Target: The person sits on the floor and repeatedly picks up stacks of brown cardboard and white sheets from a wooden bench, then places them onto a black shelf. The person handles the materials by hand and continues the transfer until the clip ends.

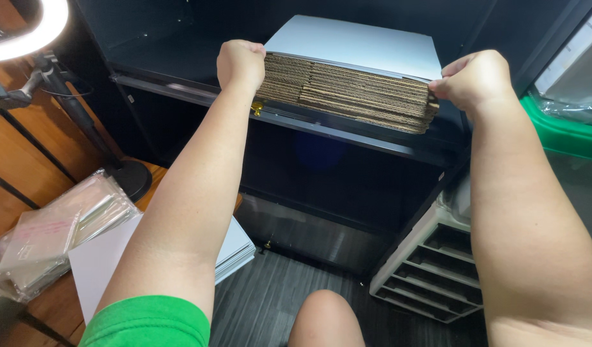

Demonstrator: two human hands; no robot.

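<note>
While both arms stretch out toward twelve o'clock, the left hand (241, 63) is closed around the left end of a stack of flattened cardboard sheets (347, 90), and the right hand (472, 80) is pinched shut on its right end. The stack, white on its top face and brown along its corrugated edges, lies on the upper shelf (180, 87) of a dark metal cabinet (347, 186), its near edge just over the shelf lip. I cannot count the sheets; they are too many and too thin.

A small brass knob (257, 108) shows just below the left hand, at the shelf's front edge, and a second brass knob (268, 245) sits lower down near the floor.

At nine o'clock a ring light (26, 32) glows on its stand, whose round black base (130, 180) rests on a wooden surface (26, 193). At eight o'clock lies a heap of clear plastic sleeves (58, 231), and beside it a low pile of white sheets (235, 250) partly hidden by the left forearm.

At four o'clock stands one pale rack of open slots (431, 270), with four slots visible. At two o'clock is one green-rimmed bin (556, 132). One bare knee (325, 318) shows at six o'clock.
</note>
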